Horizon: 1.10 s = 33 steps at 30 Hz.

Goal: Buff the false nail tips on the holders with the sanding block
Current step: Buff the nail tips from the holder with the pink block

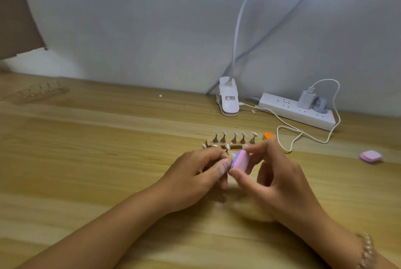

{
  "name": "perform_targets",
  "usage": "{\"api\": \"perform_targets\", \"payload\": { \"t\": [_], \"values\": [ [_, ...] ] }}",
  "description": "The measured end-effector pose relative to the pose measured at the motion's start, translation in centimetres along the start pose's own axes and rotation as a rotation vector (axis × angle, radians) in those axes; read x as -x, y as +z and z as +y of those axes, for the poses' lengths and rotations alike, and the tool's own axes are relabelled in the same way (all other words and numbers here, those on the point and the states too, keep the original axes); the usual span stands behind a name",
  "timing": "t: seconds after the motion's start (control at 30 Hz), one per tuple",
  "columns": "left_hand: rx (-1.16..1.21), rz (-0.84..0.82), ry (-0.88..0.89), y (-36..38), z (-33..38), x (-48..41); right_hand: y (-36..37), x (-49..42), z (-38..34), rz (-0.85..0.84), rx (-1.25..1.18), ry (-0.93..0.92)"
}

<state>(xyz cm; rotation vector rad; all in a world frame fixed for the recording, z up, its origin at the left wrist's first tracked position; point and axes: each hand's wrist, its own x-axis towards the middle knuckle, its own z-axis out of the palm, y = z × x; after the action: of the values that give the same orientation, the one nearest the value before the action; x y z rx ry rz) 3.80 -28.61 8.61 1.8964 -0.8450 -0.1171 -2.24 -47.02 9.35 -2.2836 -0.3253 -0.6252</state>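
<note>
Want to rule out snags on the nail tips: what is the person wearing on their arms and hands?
No gloves and no rings that show on the left hand or the right hand. Both forearms are bare, with no sleeves in view. The right wrist wears a bracelet of pale, round, pearly beads; the left wrist wears nothing.

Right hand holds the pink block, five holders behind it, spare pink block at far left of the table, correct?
No. The head view shows the spare block at far right of the table. The right hand holds the pink block, five holders behind it.
</note>
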Motion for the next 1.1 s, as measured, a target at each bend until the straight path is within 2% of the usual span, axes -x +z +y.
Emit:
{"api": "perform_targets", "payload": {
  "t": [0.07, 0.17, 0.3, 0.43, 0.57, 0.7, 0.83, 0.97, 1.1],
  "values": [
    [0.018, 0.004, 0.004, 0.01, 0.03, 0.00, -0.08, -0.19, 0.05, 0.034, 0.048, 0.016],
    [0.010, 0.004, 0.013, -0.02, -0.20, -0.06, 0.51, 0.35, -0.37, -0.047, 0.117, -0.118],
    [0.040, -0.016, 0.006, 0.04, -0.18, 0.03, -0.07, -0.09, 0.13, 0.020, 0.037, 0.005],
    [0.007, -0.036, 0.016, -0.02, -0.23, 0.16, 0.28, 0.21, -0.12, -0.047, 0.049, -0.062],
    [-0.002, -0.052, -0.010, 0.04, -0.30, 0.05, -0.19, -0.39, 0.11, 0.006, -0.021, 0.029],
    [-0.017, -0.044, -0.006, 0.00, -0.50, 0.07, 0.22, 0.18, -0.33, -0.076, 0.017, -0.086],
    [-0.009, -0.061, -0.010, 0.02, -0.27, 0.02, -0.24, -0.36, 0.22, -0.013, -0.066, 0.026],
    [-0.030, -0.052, -0.006, -0.06, -0.45, 0.11, 0.37, 0.21, -0.21, -0.076, 0.019, -0.111],
    [-0.014, -0.053, -0.019, -0.01, -0.33, -0.03, -0.18, -0.39, 0.21, 0.000, -0.035, 0.019]
  ]
}}
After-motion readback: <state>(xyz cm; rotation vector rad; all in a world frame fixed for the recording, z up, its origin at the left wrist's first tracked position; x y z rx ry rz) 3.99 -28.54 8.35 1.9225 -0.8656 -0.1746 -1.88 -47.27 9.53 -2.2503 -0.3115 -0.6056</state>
